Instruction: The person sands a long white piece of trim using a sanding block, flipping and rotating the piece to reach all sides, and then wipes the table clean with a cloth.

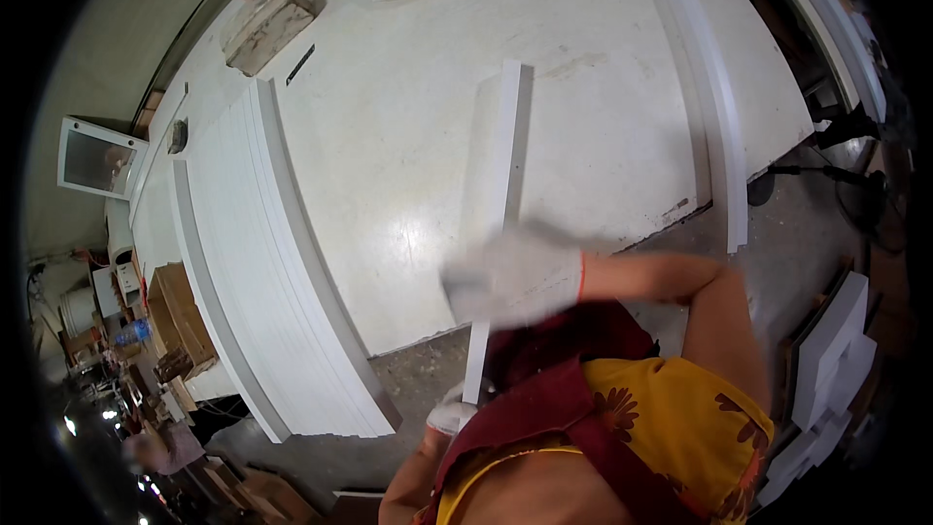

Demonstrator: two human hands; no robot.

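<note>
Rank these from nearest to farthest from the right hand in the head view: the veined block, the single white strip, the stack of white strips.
From the right hand:
1. Single white strip, running right under it.
2. Stack of white strips, off to its left.
3. Veined block, far left toward the table's far side.

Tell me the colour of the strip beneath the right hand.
The strip is white, clearest in head view.

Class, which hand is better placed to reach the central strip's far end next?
Probably the right hand: it is farther along the central strip; the left hand is at its near end.
</note>
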